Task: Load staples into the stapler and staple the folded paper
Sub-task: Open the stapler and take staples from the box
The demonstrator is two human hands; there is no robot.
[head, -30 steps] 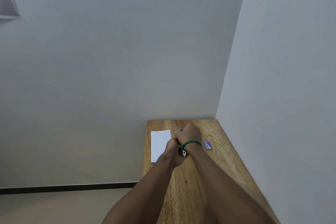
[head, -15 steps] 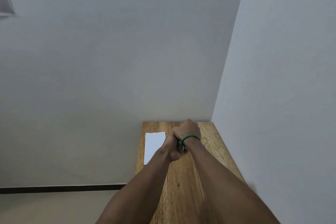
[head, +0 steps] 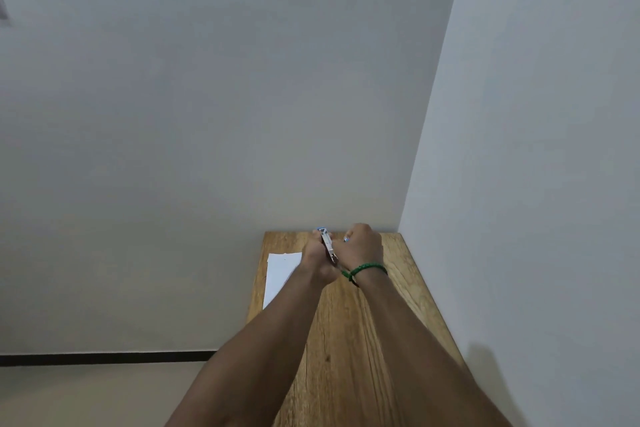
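Both hands meet above the far end of the wooden table (head: 349, 329). My left hand (head: 317, 258) grips a small stapler (head: 327, 243) with a silver metal channel and a blue tip, pointing away from me. My right hand (head: 362, 243), with a green bracelet on its wrist, is closed at the stapler's right side, and a bit of blue shows at its fingertips. I cannot tell what the right fingers pinch. The white folded paper (head: 280, 274) lies flat on the table's left side, partly hidden by my left forearm.
The narrow table stands in a corner, with a wall straight ahead and another wall (head: 536, 184) close on the right. Its left edge drops to a pale floor with a dark skirting strip (head: 104, 357). The staple box seen earlier is hidden.
The view has shifted right and down. The hands have lifted farther along the table, and the stapler's metal channel now shows between them. The small staple box on the right is out of sight.
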